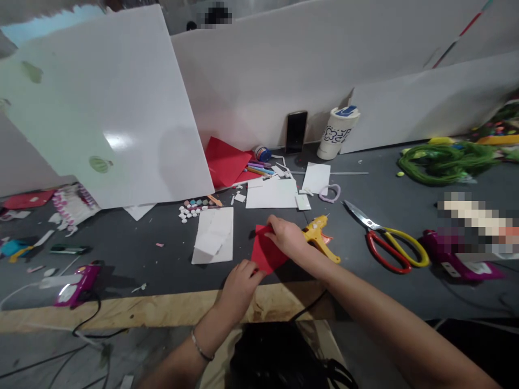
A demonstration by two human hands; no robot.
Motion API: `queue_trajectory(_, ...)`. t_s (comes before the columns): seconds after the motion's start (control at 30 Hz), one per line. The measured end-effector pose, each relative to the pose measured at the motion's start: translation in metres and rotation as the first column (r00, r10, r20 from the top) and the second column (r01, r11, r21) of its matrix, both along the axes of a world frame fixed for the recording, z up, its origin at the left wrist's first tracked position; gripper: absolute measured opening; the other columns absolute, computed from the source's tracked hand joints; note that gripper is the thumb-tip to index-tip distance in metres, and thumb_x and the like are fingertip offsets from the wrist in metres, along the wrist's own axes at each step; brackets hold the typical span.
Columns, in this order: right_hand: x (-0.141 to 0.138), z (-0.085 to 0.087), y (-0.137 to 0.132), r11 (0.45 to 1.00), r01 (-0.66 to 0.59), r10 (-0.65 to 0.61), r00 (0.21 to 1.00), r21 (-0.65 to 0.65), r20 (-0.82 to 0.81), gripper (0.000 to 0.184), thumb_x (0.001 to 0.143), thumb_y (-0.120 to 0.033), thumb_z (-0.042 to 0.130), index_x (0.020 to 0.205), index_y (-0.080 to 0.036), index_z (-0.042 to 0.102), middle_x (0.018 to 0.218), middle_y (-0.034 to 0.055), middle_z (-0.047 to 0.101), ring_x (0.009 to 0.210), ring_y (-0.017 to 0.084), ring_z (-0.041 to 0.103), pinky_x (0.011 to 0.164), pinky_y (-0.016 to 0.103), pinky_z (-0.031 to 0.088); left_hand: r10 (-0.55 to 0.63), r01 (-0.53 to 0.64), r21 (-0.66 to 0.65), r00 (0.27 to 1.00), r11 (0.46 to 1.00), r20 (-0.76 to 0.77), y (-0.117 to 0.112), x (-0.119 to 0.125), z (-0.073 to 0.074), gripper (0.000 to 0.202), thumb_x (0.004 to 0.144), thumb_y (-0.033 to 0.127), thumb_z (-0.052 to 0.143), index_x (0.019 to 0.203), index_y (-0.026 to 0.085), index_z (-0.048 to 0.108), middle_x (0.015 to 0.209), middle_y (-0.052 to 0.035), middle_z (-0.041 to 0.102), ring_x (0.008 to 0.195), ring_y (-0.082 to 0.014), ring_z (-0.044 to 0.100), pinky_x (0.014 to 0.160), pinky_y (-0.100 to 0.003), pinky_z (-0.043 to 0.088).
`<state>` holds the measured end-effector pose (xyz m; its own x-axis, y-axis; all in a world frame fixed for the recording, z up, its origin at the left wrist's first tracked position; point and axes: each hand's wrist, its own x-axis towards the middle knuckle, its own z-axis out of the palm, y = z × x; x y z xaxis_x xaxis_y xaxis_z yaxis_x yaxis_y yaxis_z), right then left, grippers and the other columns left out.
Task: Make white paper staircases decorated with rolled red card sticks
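Observation:
A piece of red paper [267, 255] lies at the table's near edge between my hands. My left hand [242, 283] is closed at its lower left corner, thumb and fingers on the paper. At the upper edge, my right hand [287, 236] pinches the paper and covers its right part. Just right of that hand lies a yellow glue gun [318, 235], partly hidden behind my wrist. Scissors [385, 235] with one red and one yellow handle lie further right, blades partly open. To the left, small white paper pieces [213, 235] rest on the tabletop.
A phone [296, 132] and a white tumbler [338, 132] stand against the back panel. A bundle of green cord [441, 162] lies at right. Magenta power strips [79, 285] sit at left and right. Behind lie red sheets [227, 162], pens and white cards [271, 193].

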<state>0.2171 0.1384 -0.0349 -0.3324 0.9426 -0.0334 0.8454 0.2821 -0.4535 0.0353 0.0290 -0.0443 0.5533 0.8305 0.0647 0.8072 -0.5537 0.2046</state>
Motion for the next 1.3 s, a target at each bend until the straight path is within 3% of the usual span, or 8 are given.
queue_trajectory(0.07, -0.002, -0.002, -0.007, 1.000, 0.005, -0.004, 1.000, 0.020, -0.029, 0.020, 0.087, -0.018, 0.053, 0.107, -0.015, 0.055, 0.091, 0.0085, 0.066, 0.074, 0.018, 0.061, 0.060, 0.025, 0.037, -0.001, 0.002, -0.036, 0.999, 0.999, 0.040, -0.005, 0.003, -0.001, 0.023, 0.088, 0.005, 0.053, 0.105, 0.019, 0.062, 0.093, -0.0051, 0.061, 0.087, -0.0200, 0.054, 0.070, -0.031, 0.048)
queue_trajectory(0.23, 0.010, 0.001, -0.038, 0.992, -0.119, 0.123, 0.983, 0.042, -0.136, 0.011, 0.087, -0.013, 0.050, 0.092, -0.019, 0.058, 0.085, 0.0041, 0.065, 0.076, 0.016, 0.061, 0.068, 0.025, 0.043, 0.023, 0.015, -0.169, 0.976, 0.986, 0.219, -0.015, 0.003, 0.001, 0.015, 0.090, 0.008, 0.052, 0.097, 0.017, 0.061, 0.097, -0.0052, 0.063, 0.090, -0.0185, 0.056, 0.079, -0.032, 0.051)
queue_trajectory(0.43, 0.026, -0.012, -0.081, 0.922, -0.350, 0.387, 0.864, 0.168, -0.323, 0.026, 0.074, -0.009, 0.060, 0.098, -0.019, 0.063, 0.123, 0.0146, 0.060, 0.120, 0.027, 0.054, 0.099, 0.042, 0.046, -0.031, 0.071, -0.153, 0.969, 0.986, 0.247, -0.021, -0.007, 0.006, 0.016, 0.090, 0.011, 0.054, 0.100, 0.019, 0.062, 0.104, -0.0062, 0.063, 0.101, -0.0207, 0.054, 0.086, -0.034, 0.051)
queue_trajectory(0.53, 0.023, -0.024, -0.091, 0.933, -0.310, 0.355, 0.874, 0.184, -0.331, 0.027, 0.070, -0.011, 0.068, 0.096, -0.018, 0.062, 0.130, 0.0170, 0.055, 0.130, 0.032, 0.045, 0.103, 0.049, 0.043, -0.048, 0.091, -0.143, 0.959, 0.986, 0.280, -0.020, -0.008, 0.005, 0.017, 0.091, 0.010, 0.051, 0.103, 0.017, 0.060, 0.101, -0.0065, 0.065, 0.097, -0.0198, 0.056, 0.085, -0.033, 0.052)
queue_trajectory(0.77, 0.017, -0.034, -0.090, 0.937, -0.254, 0.329, 0.871, 0.239, -0.363, 0.015, 0.079, -0.009, 0.063, 0.090, -0.020, 0.066, 0.119, 0.0127, 0.060, 0.124, 0.029, 0.051, 0.101, 0.050, 0.046, 0.011, 0.022, -0.084, 0.928, 0.996, 0.371, -0.011, -0.008, 0.006, 0.016, 0.096, 0.017, 0.045, 0.102, 0.019, 0.059, 0.092, -0.0037, 0.066, 0.084, -0.0151, 0.062, 0.075, -0.028, 0.054)
queue_trajectory(0.93, 0.015, -0.039, -0.093, 0.954, -0.175, 0.268, 0.865, 0.245, -0.424, 0.012, 0.086, -0.012, 0.057, 0.081, -0.020, 0.065, 0.114, 0.0120, 0.064, 0.114, 0.025, 0.059, 0.093, 0.043, 0.052, 0.030, -0.052, 0.052, 0.930, 0.997, 0.365, -0.009, -0.010, 0.005, 0.014, 0.095, 0.020, 0.050, 0.104, 0.019, 0.060, 0.109, -0.0085, 0.061, 0.104, -0.0188, 0.060, 0.087, -0.033, 0.053)
queue_trajectory(1.03, 0.016, -0.043, -0.095, 0.955, -0.166, 0.264, 0.856, 0.248, -0.444, 0.010, 0.085, -0.013, 0.059, 0.082, -0.020, 0.066, 0.115, 0.0117, 0.064, 0.123, 0.027, 0.055, 0.099, 0.046, 0.049, 0.049, -0.092, 0.116, 0.942, 0.989, 0.333, -0.010, -0.010, 0.001, 0.015, 0.094, 0.019, 0.052, 0.105, 0.018, 0.061, 0.107, -0.0093, 0.061, 0.103, -0.0208, 0.059, 0.088, -0.037, 0.052)
queue_trajectory(1.3, 0.020, -0.044, -0.094, 0.947, -0.202, 0.293, 0.859, 0.249, -0.419, 0.006, 0.082, -0.016, 0.066, 0.084, -0.021, 0.067, 0.117, 0.0124, 0.064, 0.125, 0.028, 0.053, 0.099, 0.046, 0.049, 0.034, -0.035, -0.003, 0.944, 0.999, 0.329, -0.017, -0.002, 0.002, 0.019, 0.094, 0.019, 0.050, 0.107, 0.017, 0.065, 0.095, -0.0084, 0.067, 0.089, -0.0194, 0.060, 0.078, -0.035, 0.053)
